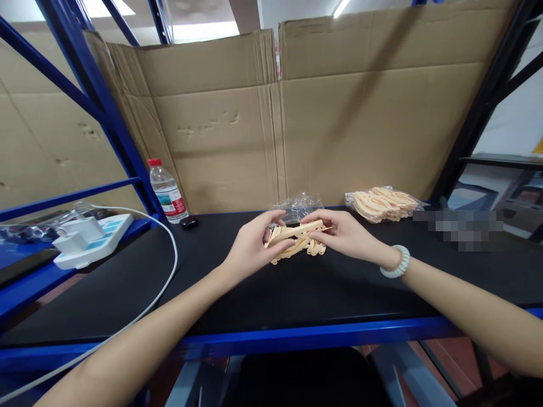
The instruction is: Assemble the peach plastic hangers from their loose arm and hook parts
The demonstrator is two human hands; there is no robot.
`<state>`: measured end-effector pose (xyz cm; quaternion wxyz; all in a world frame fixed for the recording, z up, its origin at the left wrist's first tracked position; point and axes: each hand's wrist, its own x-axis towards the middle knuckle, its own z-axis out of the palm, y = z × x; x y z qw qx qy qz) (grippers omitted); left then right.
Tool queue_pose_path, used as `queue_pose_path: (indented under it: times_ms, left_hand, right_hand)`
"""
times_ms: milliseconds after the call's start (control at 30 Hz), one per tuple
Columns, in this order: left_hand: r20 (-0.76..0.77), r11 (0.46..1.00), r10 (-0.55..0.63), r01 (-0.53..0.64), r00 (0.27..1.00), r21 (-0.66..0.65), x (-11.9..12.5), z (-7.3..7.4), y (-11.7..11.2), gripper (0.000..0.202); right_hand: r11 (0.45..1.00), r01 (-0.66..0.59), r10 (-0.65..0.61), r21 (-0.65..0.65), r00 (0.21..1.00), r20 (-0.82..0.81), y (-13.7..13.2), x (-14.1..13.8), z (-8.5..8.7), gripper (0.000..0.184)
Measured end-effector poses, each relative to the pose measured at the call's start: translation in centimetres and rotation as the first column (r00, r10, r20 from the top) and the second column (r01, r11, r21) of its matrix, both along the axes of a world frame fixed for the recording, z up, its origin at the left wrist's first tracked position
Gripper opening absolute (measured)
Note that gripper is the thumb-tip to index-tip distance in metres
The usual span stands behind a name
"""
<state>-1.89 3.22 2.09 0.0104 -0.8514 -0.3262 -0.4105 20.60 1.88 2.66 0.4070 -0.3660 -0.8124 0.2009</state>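
Both hands hold a small light wooden model (297, 240) just above the black table top (297, 294), near its middle. My left hand (253, 244) grips the model's left end with thumb and fingers closed round it. My right hand (345, 233) pinches the right end, where a thin wooden stick juts out; a white bead bracelet (396, 263) is on that wrist. Behind the model lies an empty crumpled clear plastic bag (297, 204).
A clear bag of wooden pieces (384, 203) lies at the back right. A water bottle with a red cap (167, 191) and a small black object (189, 222) stand at back left. A white power strip (91, 237) with a white cable (169, 265) sits left. Cardboard walls (297, 124) behind.
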Motion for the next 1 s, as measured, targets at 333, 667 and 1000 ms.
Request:
queue_pose_path:
  times_ms: [333, 667, 1000]
  left_hand:
    - [0.366, 0.672, -0.086, 0.325, 0.927, -0.666, 0.5, -0.2, -0.1, 0.025]
    - [0.769, 0.648, 0.043, 0.569, 0.637, -0.507, 0.3, -0.1, 0.3, 0.024]
    - [0.777, 0.527, 0.014, 0.656, 0.630, -0.541, 1.2, -0.8, -0.6, 0.023]
  right_hand:
    - [1.000, 0.002, -0.001, 0.005, 0.998, -0.057, 1.2, 1.4, 0.1, 0.029]
    - [0.946, 0.023, -0.142, 0.325, 0.927, 0.348, 2.2, 3.7, 1.0, 0.020]
    - [0.811, 0.018, -0.340, 0.585, 0.828, 0.446, -0.3, -0.2, -1.2, 0.012]
